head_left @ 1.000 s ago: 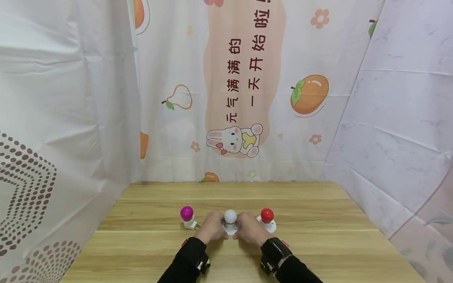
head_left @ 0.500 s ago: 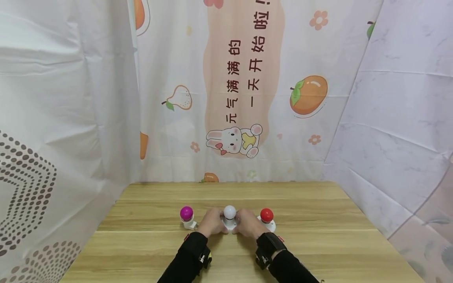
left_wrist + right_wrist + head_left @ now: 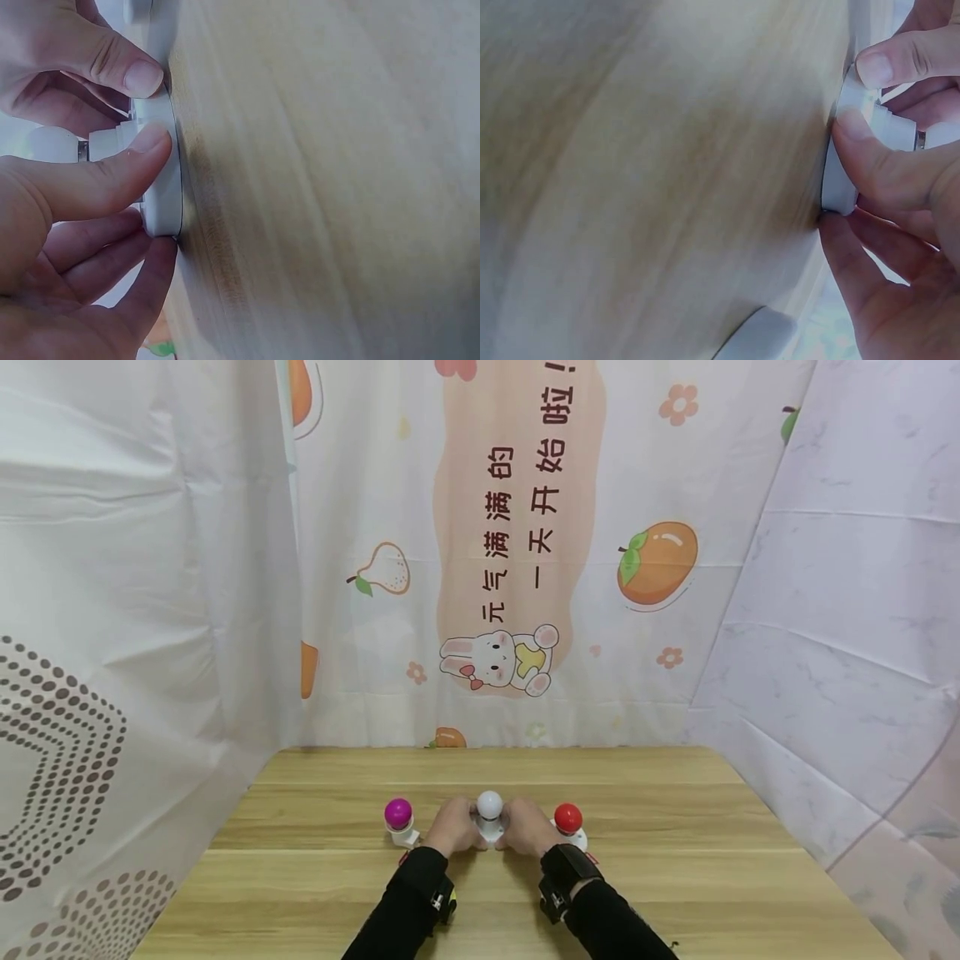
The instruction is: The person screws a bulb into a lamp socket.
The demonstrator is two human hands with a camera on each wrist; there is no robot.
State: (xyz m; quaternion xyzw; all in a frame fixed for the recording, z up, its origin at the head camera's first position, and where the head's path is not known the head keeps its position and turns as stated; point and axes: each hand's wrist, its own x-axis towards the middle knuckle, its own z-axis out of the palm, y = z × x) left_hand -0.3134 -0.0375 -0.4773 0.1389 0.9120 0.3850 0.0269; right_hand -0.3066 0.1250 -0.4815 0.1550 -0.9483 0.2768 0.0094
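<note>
Centred in the head view, a white bulb point(image 3: 490, 804) stands upright in a white lamp holder point(image 3: 491, 833) with a wide, flat base. My left hand point(image 3: 455, 827) grips the base from the left, thumb point(image 3: 112, 172) on its near edge and fingers round its side. From the right, my right hand point(image 3: 527, 827) holds the same base, its thumb point(image 3: 877, 161) also pressed on the near edge. Both wrist views show the base's underside right at the wooden tabletop. The hands cover much of the base's sides.
Left of my hands stands a purple bulb point(image 3: 398, 813) in a white socket point(image 3: 405, 837). A red bulb point(image 3: 568, 818) on a white base point(image 3: 579, 840) is close beside my right hand. The wooden table point(image 3: 675, 893) ends at a printed curtain point(image 3: 375, 635) behind.
Both hands have shifted the white bulb and its holder slightly away from me, across the table, keeping their grip. The purple and red bulbs have stayed in place.
</note>
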